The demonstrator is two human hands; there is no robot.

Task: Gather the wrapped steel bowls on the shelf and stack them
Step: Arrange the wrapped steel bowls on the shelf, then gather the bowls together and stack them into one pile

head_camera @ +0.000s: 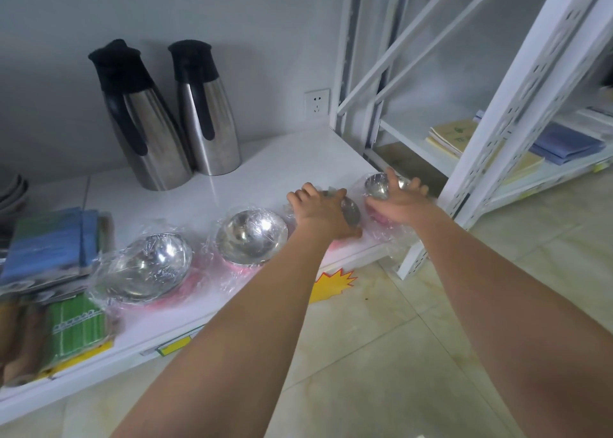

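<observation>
head view:
shelf: white flat shelf board (265, 159), low, against a grey wall; tiled floor in front.
bowls: four round steel bowls in clear plastic wrap, set in a row along the front edge, each apart from the next, none stacked.
bowl 1: leftmost wrapped bowl (149, 265), open side up, pink showing under it.
bowl 2: second wrapped bowl (250, 238), just right of bowl 1, untouched.
bowl 3: third wrapped bowl (351, 210), mostly hidden under a hand.
bowl 4: rightmost wrapped bowl (378, 185), at the shelf's right end.
left hand: left hand (320, 210) lies palm down over bowl 3, fingers curled round its far rim; grasping it.
right hand: right hand (403, 202) cups bowl 4 from the near side, fingers spread over the rim; a firm grip cannot be told.
behind: two tall steel jugs with black tops (172, 116), upright, side by side.
left end: blue and green flat packets (53, 245), piled.
right: white metal rack (517, 106) holding papers.
</observation>
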